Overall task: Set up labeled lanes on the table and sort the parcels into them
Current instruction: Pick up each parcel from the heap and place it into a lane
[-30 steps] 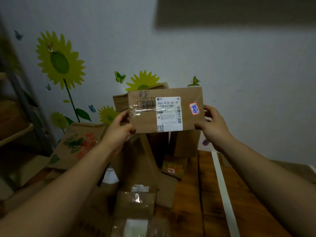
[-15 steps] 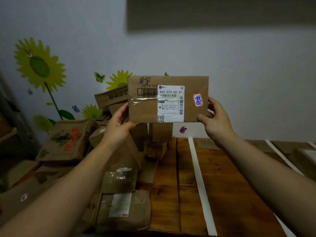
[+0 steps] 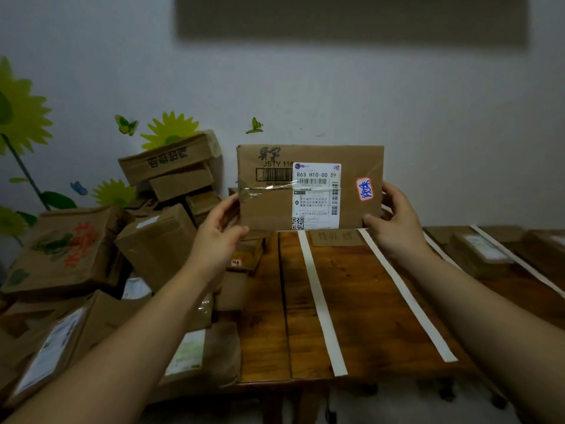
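Observation:
I hold a flat brown cardboard parcel (image 3: 269, 206) upright in front of me, its white shipping label and a small orange sticker with blue writing facing me. My left hand (image 3: 218, 232) grips its left edge and my right hand (image 3: 394, 223) grips its right edge. Below it lies the wooden table (image 3: 360, 289) with pale tape strips (image 3: 321, 301) marking lanes. A brown paper lane label (image 3: 334, 237) sits at the far end of the lane between two strips, just under the parcel.
A heap of unsorted brown parcels (image 3: 153, 240) covers the table's left part and rises against the wall with sunflower stickers. Flat parcels (image 3: 483, 252) lie in the lanes at the far right. The table's front edge (image 3: 305, 382) is close to me.
The view has swung to the right. The parcel in both hands has moved from over the heap to above the taped lanes, and more lanes at the right have come into sight.

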The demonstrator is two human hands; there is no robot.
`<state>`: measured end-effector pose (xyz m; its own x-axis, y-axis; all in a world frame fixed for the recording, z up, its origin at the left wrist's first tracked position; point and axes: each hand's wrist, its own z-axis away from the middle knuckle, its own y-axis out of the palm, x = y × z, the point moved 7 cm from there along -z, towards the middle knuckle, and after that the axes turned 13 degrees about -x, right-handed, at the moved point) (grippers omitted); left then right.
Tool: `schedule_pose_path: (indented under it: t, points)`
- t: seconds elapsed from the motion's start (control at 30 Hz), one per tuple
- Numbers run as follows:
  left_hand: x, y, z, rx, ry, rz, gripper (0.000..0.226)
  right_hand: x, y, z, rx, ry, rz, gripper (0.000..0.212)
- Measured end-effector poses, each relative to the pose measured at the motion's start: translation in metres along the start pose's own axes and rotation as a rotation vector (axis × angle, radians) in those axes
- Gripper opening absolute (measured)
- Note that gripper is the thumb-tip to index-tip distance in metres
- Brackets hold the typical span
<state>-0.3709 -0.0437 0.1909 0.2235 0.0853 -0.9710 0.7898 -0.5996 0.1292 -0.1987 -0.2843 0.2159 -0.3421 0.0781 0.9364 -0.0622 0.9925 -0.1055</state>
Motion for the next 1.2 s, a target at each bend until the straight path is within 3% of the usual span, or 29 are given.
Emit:
schedule_pose_path:
  t: [0.2,0.37,0.53,0.8,1.07,1.2]
  points:
    - [-0.011,0.072,0.022,0.022,0.054,-0.05,0.045,-0.013,-0.07,-0.019,-0.056,-0.02,0.033,0.062]
    - [0.0,0.19,0.06,0.091,0.059,-0.104,0.047,-0.039,-0.17,-0.049,-0.085,-0.019,0.113,0.072]
    - [0.026,0.341,0.113,0.258,0.022,-0.112,0.061,-0.077,-0.302,-0.08,-0.145,0.01,0.257,0.081]
    - [0.082,0.559,0.202,0.601,-0.045,-0.236,0.066,-0.141,-0.502,-0.108,-0.311,0.119,0.358,0.065]
    - [0.143,0.702,0.215,0.746,-0.132,-0.285,0.061,-0.236,-0.596,-0.183,-0.398,0.248,0.475,0.051]
    - [0.186,0.77,0.2,0.755,-0.225,-0.278,0.061,-0.293,-0.628,-0.237,-0.387,0.331,0.542,0.061]
